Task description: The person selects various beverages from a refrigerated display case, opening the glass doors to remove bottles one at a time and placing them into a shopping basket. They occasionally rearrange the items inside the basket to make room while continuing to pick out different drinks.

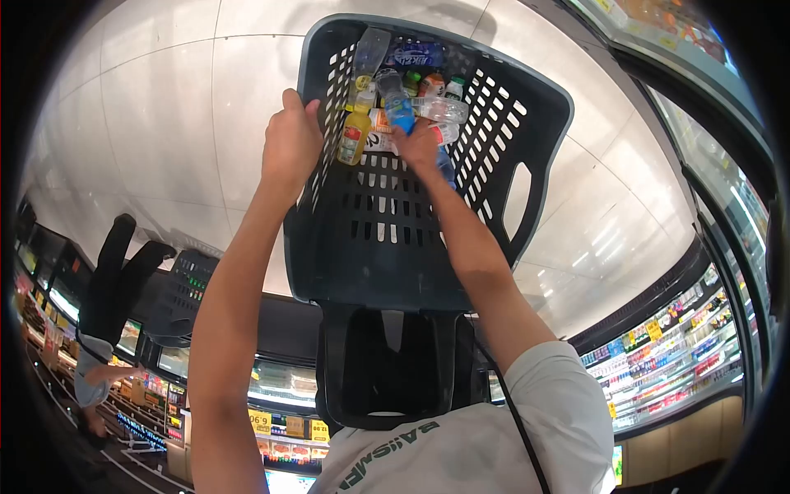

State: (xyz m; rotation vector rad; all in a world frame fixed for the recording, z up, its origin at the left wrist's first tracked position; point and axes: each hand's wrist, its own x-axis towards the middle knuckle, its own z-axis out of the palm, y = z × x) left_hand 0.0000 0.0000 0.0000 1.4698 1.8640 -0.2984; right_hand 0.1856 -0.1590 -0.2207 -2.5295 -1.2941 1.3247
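A dark grey shopping basket [354,272] with slotted sides spreads out in front of me, holding several drinks at its far end. My left hand [292,144] is closed on the basket's left rim. Reaching inside, my right hand [420,148] grips a clear water bottle [398,105] with a blue label, tilted over the other items. A yellow juice bottle [352,138] leans to the left of it. Just right lies a clear plastic bottle [448,109]. Beyond are a blue package [415,54] and a bottle with orange colouring [430,85].
Pale floor tiles [164,123] surround the basket. Glass-fronted coolers [716,173] curve along the right, with stocked shelves [658,354] at lower right. A person [99,346] in dark trousers stands at the left near another basket [183,292].
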